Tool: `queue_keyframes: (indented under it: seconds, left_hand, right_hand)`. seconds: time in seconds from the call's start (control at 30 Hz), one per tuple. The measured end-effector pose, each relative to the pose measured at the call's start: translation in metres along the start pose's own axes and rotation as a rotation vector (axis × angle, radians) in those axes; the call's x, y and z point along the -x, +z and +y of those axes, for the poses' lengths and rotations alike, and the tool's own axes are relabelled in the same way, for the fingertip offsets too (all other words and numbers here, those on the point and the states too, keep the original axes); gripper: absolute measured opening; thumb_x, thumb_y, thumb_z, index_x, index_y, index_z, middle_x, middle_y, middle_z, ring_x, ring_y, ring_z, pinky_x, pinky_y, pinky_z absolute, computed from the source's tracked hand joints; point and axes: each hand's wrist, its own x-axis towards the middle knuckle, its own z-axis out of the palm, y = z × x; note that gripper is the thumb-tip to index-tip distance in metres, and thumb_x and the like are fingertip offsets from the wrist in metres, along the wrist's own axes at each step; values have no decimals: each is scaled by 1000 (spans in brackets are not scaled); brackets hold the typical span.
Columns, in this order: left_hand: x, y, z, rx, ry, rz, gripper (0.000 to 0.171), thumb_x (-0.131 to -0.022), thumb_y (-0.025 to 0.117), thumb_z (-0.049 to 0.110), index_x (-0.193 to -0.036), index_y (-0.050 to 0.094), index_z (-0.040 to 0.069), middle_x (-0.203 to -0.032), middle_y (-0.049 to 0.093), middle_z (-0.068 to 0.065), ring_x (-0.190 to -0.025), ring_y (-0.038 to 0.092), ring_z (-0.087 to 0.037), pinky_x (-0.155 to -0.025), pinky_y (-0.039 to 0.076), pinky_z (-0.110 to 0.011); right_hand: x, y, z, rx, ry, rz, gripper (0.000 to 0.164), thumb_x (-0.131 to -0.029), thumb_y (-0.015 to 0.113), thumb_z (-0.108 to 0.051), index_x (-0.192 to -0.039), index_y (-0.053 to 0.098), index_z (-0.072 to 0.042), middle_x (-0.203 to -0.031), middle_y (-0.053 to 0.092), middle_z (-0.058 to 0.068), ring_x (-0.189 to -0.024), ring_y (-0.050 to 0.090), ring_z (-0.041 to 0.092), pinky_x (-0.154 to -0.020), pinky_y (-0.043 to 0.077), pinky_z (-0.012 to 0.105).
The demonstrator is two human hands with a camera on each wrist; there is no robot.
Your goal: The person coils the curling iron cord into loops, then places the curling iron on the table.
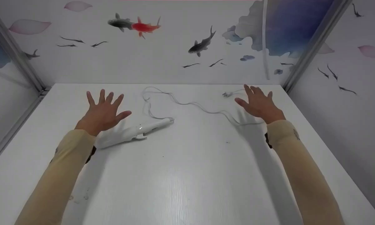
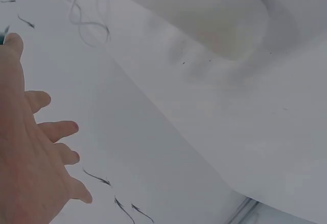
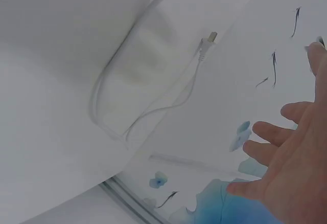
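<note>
A white corded appliance (image 1: 156, 125), wand-shaped with a small lever like a curling iron's, lies slantwise on the table. My left hand (image 1: 101, 114) hovers over its wide end, fingers spread and holding nothing. That rounded end (image 2: 219, 24) shows at the top of the left wrist view. From the narrow end a thin white cord (image 1: 203, 108) loops back and runs right. Its two-pin plug (image 1: 227, 94) lies near the back edge, just left of my right hand (image 1: 261, 104). The right hand is also raised, fingers apart with nothing in them, above part of the cord.
The white table (image 1: 181, 175) ends at a back wall (image 1: 168, 62) printed with fish and petals. Side panels with metal posts (image 1: 318, 47) stand at left and right. A few small marks dot the tabletop.
</note>
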Motion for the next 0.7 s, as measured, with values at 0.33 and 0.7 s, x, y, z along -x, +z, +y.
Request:
queue_keyframes:
  seconds: [0.33,0.7]
  left_hand:
    - [11,34,3,47,31,28,72,-105,40,52,-156,29,3,-146,42,-36,-132,48,-52,-110,2,-80]
    - [18,69,3,187,-7,-64,75,-101,49,55,-151,38,1,-142,47,-32,-134,44,-50,-113,19,-73]
  right_hand:
    - [-1,24,-3,-64,0,-19,85,-104,27,-63,-160,8,-2,-162,17,32,-150,17,50,-113,7,76]
    - [-10,53,-17,-200,13,-102,80,-105,35,-57,-160,14,-3,-163,17,30,-152,16,47,-118,12,69]
